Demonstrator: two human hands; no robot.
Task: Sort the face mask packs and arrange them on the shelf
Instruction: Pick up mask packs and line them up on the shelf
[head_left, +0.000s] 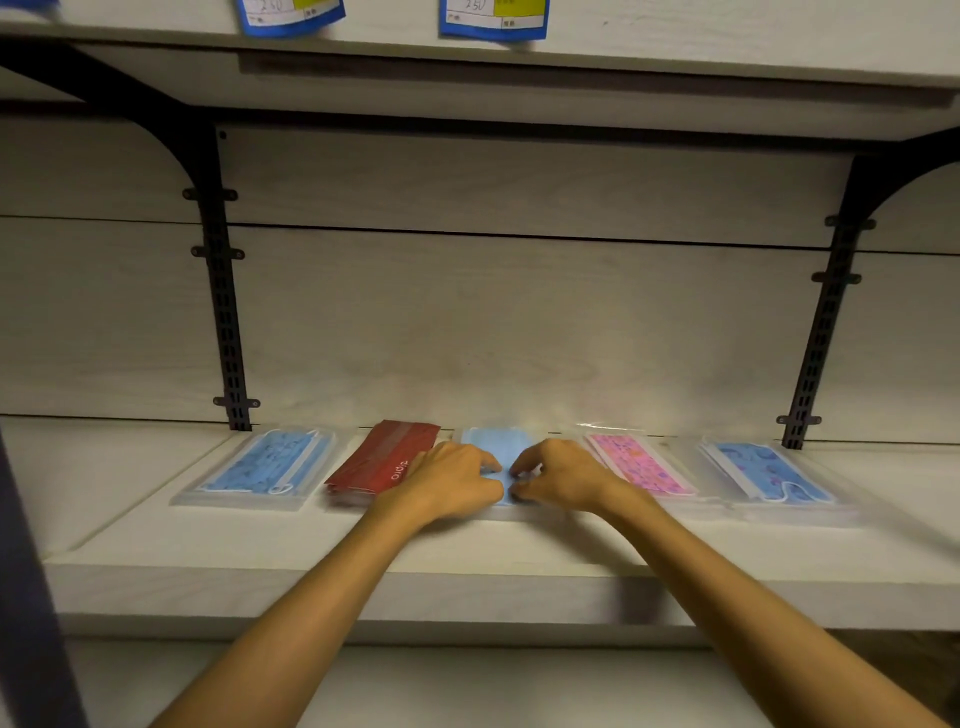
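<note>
Five mask packs lie in a row on the white shelf (291, 545). From the left: a patterned blue pack (265, 465), a red pack (387, 457), a plain light blue pack (496, 441), a pink patterned pack (636, 462) and another patterned blue pack (769, 470). Both hands sit on the plain blue pack in the middle. My left hand (449, 480) and my right hand (558, 475) have curled fingers pinching its near edge, fingertips almost meeting. The hands hide most of that pack.
An upper shelf (675, 47) hangs overhead with two blue price tags (493, 18) on its front edge. Black slotted brackets (223, 291) stand against the back wall at left and right. A dark upright post (31, 597) runs along the left edge.
</note>
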